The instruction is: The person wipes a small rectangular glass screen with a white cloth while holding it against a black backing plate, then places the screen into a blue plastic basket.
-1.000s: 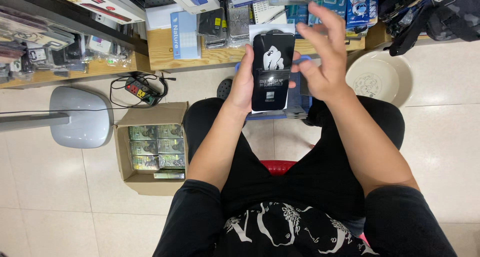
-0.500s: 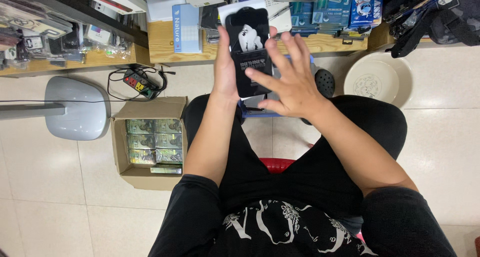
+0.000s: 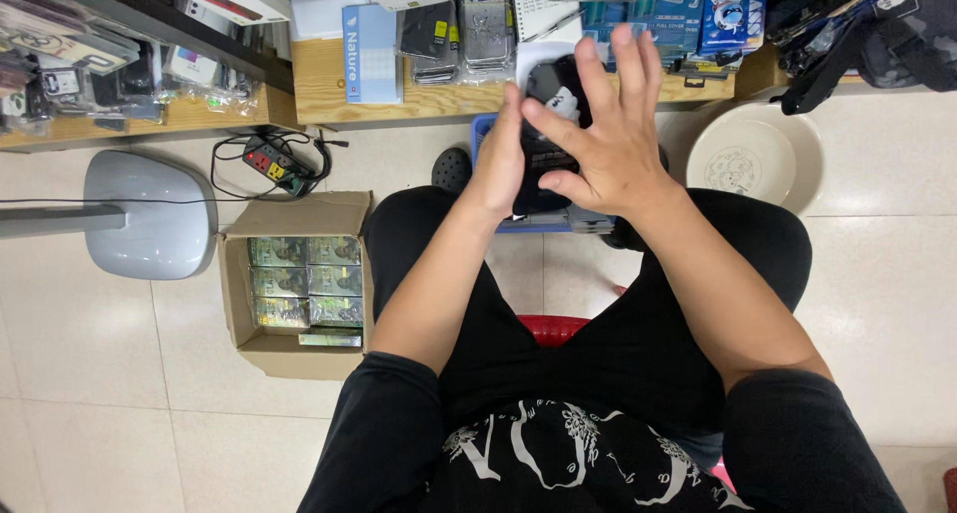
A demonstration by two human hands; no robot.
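My left hand [image 3: 501,162] grips the left edge of a flat black packet with a white figure printed on it [image 3: 554,102], held upright in front of me. My right hand [image 3: 608,132] lies over the packet's front with its fingers spread, and the thumb presses on the lower part. Most of the packet is hidden behind that hand. I am seated on a red stool [image 3: 554,329], knees apart, in black clothes.
A cardboard box [image 3: 299,357] of small green packets stands on the floor at my left. A blue basket [image 3: 486,129] is behind my hands. A grey fan base [image 3: 150,214], a power strip [image 3: 274,164], a white basin [image 3: 758,156] and low wooden shelves [image 3: 329,94] of packaged goods surround me.
My right hand slid from the packet's right edge across its front and spread flat over it. The packet first rose and shifted left, then came back toward the centre.
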